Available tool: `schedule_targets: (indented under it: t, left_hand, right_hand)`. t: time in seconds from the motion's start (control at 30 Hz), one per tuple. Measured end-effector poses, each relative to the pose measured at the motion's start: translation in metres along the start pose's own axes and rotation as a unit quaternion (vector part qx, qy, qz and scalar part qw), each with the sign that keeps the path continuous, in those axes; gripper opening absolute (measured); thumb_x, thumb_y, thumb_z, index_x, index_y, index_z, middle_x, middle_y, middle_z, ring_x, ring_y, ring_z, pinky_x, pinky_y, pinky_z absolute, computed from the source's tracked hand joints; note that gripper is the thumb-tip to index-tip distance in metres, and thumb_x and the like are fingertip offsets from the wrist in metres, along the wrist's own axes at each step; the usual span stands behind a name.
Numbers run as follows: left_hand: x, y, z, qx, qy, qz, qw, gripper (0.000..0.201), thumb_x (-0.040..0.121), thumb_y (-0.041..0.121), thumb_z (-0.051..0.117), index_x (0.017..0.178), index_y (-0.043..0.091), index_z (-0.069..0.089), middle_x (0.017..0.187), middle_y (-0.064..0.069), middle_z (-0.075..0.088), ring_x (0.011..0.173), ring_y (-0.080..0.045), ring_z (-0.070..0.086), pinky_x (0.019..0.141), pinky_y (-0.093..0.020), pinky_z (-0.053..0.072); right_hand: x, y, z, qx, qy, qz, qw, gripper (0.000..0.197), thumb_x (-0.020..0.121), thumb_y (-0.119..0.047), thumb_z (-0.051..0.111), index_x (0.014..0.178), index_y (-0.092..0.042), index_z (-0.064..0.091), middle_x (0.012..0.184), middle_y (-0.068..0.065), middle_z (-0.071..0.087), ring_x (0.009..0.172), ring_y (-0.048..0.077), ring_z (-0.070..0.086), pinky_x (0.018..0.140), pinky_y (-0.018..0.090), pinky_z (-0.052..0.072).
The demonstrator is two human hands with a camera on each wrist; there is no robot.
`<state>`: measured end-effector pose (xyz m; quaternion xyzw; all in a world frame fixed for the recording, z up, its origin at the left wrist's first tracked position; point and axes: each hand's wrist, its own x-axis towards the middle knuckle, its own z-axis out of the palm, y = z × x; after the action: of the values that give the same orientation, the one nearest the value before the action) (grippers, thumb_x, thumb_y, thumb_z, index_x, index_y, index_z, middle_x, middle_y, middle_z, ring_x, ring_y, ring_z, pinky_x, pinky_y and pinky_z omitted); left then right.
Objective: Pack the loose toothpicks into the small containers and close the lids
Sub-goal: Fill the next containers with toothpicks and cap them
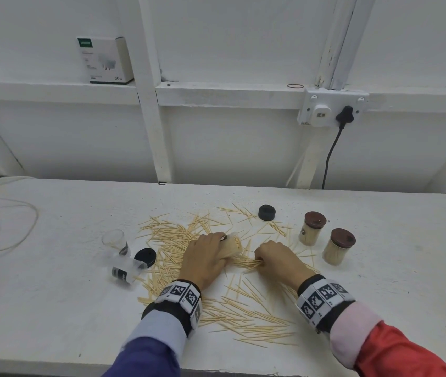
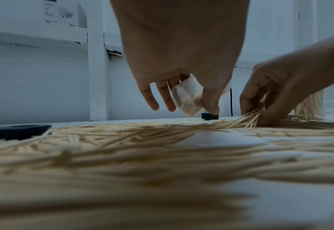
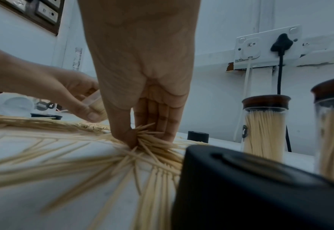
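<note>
Loose toothpicks (image 1: pixel 173 240) lie scattered over the white table (image 1: pixel 53 308). My left hand (image 1: pixel 205 254) grips a clear container (image 1: pixel 232 244) tilted on its side, partly filled with toothpicks; the left wrist view shows its open mouth (image 2: pixel 183 101). Just to its right, my right hand (image 1: pixel 276 257) pinches a bunch of toothpicks (image 3: pixel 152 140) against the table. Two filled containers with brown lids (image 1: pixel 313 227) (image 1: pixel 337 247) stand at the right. Two empty clear containers (image 1: pixel 114 239) (image 1: pixel 126 270) are at the left, one lying down, with a black lid (image 1: pixel 145 257) beside them. Another black lid (image 1: pixel 266 212) lies farther back.
Cables (image 1: pixel 4 227) lie at the table's left end. A wall socket with a black plug (image 1: pixel 344 114) and its cord hang behind the table at the right. A white box (image 1: pixel 105 59) stands on the ledge above.
</note>
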<state>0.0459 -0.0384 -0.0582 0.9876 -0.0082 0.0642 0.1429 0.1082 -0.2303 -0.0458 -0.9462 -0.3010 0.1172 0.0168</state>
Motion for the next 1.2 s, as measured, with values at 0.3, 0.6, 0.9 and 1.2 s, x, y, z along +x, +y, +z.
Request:
schedule_targets:
  t: [0.3, 0.6, 0.9, 1.2]
  left_hand:
    - [0.002, -0.004, 0.003, -0.003, -0.007, -0.011, 1.0, 0.055, 0.093, 0.046, 0.054, 0.14, 0.022, 0.038, 0.132, 0.004, 0.052, 0.119, -0.018, 0.047, 0.097, -0.034, 0.035]
    - [0.001, -0.004, 0.002, 0.006, -0.008, -0.004, 1.0, 0.054, 0.094, 0.041, 0.053, 0.141, 0.022, 0.037, 0.136, 0.005, 0.049, 0.121, -0.018, 0.044, 0.098, -0.034, 0.033]
    - [0.001, -0.003, 0.001, 0.009, -0.001, -0.009, 1.0, 0.051, 0.094, 0.038, 0.052, 0.141, 0.023, 0.037, 0.135, 0.006, 0.049, 0.122, -0.016, 0.044, 0.096, -0.031, 0.033]
    - [0.003, -0.007, 0.007, 0.01, 0.007, -0.013, 1.0, 0.048, 0.092, 0.043, 0.052, 0.136, 0.025, 0.04, 0.129, 0.009, 0.052, 0.116, -0.015, 0.047, 0.093, -0.031, 0.035]
  right_hand:
    - [0.001, 0.01, 0.007, -0.009, 0.026, -0.034, 0.999, 0.015, 0.089, -0.01, 0.047, 0.089, -0.005, 0.062, 0.093, 0.008, 0.06, 0.085, 0.026, 0.057, 0.07, 0.034, 0.043]
    - [0.0, 0.022, 0.009, 0.002, 0.065, -0.056, 0.996, 0.021, 0.098, -0.022, 0.043, 0.104, -0.013, 0.061, 0.103, 0.001, 0.062, 0.093, 0.02, 0.058, 0.069, 0.03, 0.039]
    - [0.007, 0.034, 0.015, 0.041, 0.121, -0.062, 0.99, 0.023, 0.1, -0.021, 0.044, 0.111, -0.015, 0.063, 0.102, 0.0, 0.061, 0.089, 0.023, 0.06, 0.067, 0.029, 0.037]
    - [0.008, 0.031, 0.016, 0.076, 0.279, -0.071, 0.955, 0.022, 0.076, 0.003, 0.073, 0.089, -0.014, 0.072, 0.075, -0.003, 0.062, 0.061, 0.022, 0.058, 0.045, 0.029, 0.043]
